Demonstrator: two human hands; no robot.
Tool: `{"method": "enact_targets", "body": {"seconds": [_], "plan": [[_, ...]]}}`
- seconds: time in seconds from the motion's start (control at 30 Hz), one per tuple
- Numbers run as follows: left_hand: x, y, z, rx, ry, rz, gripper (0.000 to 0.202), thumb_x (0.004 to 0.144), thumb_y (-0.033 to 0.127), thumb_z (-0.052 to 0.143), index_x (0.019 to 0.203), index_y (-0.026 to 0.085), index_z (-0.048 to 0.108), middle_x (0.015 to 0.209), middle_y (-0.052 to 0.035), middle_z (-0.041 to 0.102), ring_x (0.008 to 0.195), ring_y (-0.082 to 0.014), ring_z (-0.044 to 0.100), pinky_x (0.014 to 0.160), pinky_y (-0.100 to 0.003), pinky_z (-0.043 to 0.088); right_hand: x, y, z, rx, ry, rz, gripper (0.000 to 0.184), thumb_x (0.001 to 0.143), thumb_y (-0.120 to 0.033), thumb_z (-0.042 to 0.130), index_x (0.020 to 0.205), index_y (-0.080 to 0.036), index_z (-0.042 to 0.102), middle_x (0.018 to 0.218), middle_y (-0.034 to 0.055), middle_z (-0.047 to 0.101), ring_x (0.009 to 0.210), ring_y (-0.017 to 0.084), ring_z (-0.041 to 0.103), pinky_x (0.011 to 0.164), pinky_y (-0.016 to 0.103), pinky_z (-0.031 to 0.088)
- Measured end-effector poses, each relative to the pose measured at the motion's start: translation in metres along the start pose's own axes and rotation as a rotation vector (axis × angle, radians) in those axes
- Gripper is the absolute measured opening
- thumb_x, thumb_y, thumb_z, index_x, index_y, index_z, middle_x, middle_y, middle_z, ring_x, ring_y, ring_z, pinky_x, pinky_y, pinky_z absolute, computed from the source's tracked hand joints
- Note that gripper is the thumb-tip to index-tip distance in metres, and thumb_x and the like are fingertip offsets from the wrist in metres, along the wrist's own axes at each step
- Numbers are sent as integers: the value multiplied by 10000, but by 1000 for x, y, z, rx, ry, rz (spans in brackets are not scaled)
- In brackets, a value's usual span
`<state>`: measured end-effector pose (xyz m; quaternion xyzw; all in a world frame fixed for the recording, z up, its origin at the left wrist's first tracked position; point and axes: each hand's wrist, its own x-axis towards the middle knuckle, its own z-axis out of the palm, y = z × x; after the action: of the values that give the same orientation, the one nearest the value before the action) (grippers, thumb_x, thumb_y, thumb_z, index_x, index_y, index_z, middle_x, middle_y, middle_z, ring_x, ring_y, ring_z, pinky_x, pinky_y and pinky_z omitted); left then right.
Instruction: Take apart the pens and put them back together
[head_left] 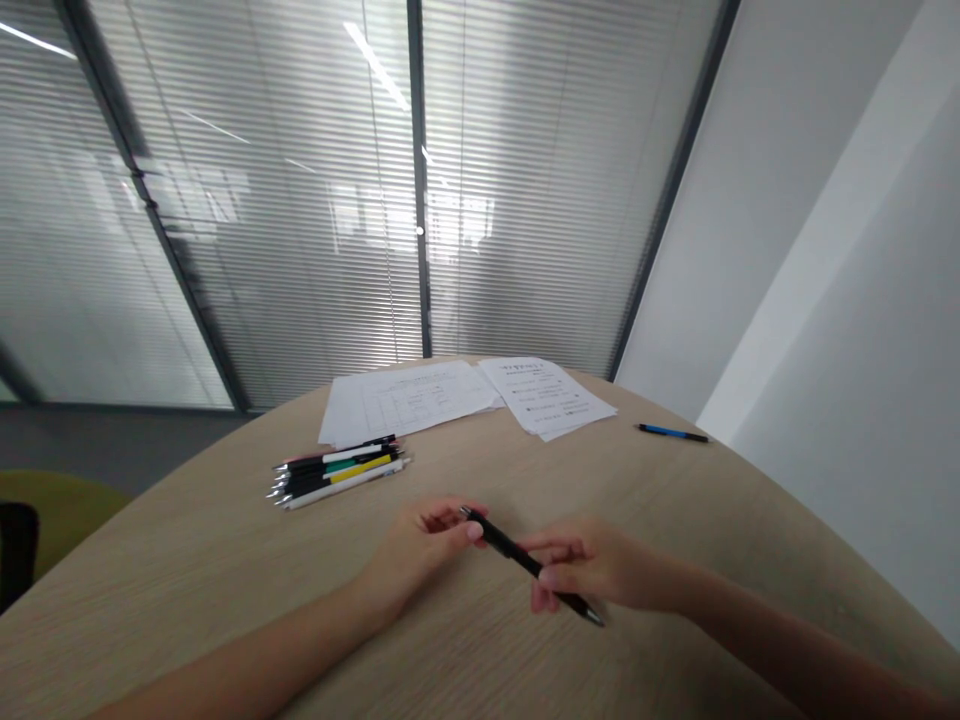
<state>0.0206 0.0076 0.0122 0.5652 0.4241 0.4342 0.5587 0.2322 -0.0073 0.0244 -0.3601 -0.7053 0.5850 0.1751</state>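
Observation:
A black pen (512, 549) with silver ends is held slantwise above the table in front of me, its tapered tip pointing down to the right. My left hand (431, 540) pinches its upper end between thumb and fingers. Closer to the tip, my right hand (589, 565) grips the barrel with thumb and fingers. To the left of my hands lies a pile of pens (337, 472), in black, white, yellow and green. A blue and black pen (671, 432) rests by itself at the far right.
Printed paper sheets (412, 400) lie at the back of the round wooden table (225, 560), with more sheets (551, 395) just right of them. Behind the table stand glass panels with blinds (525, 200). A white wall (862, 400) is close on the right, a yellow-green chair (67, 515) at left.

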Motion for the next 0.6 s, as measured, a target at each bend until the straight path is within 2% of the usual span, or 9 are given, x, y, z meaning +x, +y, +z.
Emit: {"method": "enact_targets", "body": {"seconds": [0.07,0.17,0.27,0.43,0.5,0.6], "plan": [[0,-1,-1,-50,-40,42,415,603,481,628,884,176,632,656,-19,671,658,-180,576,654,-274,407,-2,-4,3,119,-63,-20,289,758,-249,507,1032,-177,565,695,17,633,574,92,543,550,211,397],[6,-7,-3,-176,-121,124,524,728,575,427,1021,158,544,658,-45,660,622,-172,564,632,-296,411,-2,-5,0,401,0,-76,176,734,-246,535,874,-146,572,755,36,626,577,91,552,581,229,405],[11,-12,-7,-193,-112,134,446,784,526,373,980,159,533,629,-34,641,582,-158,544,592,-282,404,3,0,-8,645,88,-148,156,703,-209,561,848,-163,522,826,42,628,598,103,578,617,259,422],[8,-11,-7,-94,-100,126,358,785,466,418,855,148,567,571,-10,597,555,-148,517,568,-269,392,9,5,-20,790,182,-218,444,642,-110,598,1030,-239,422,924,26,630,754,152,614,717,318,419],[5,-9,-6,-71,-106,127,345,773,451,445,842,139,574,564,-11,594,549,-145,509,565,-265,387,11,8,-22,843,202,-239,426,597,-76,603,977,-211,466,882,22,638,775,153,605,750,323,409],[3,-7,-4,-75,-108,117,336,762,440,463,834,132,578,556,-11,594,542,-141,502,553,-261,385,13,12,-26,939,209,-264,326,575,-76,588,883,-165,529,683,-15,617,582,89,555,631,252,418]]}}
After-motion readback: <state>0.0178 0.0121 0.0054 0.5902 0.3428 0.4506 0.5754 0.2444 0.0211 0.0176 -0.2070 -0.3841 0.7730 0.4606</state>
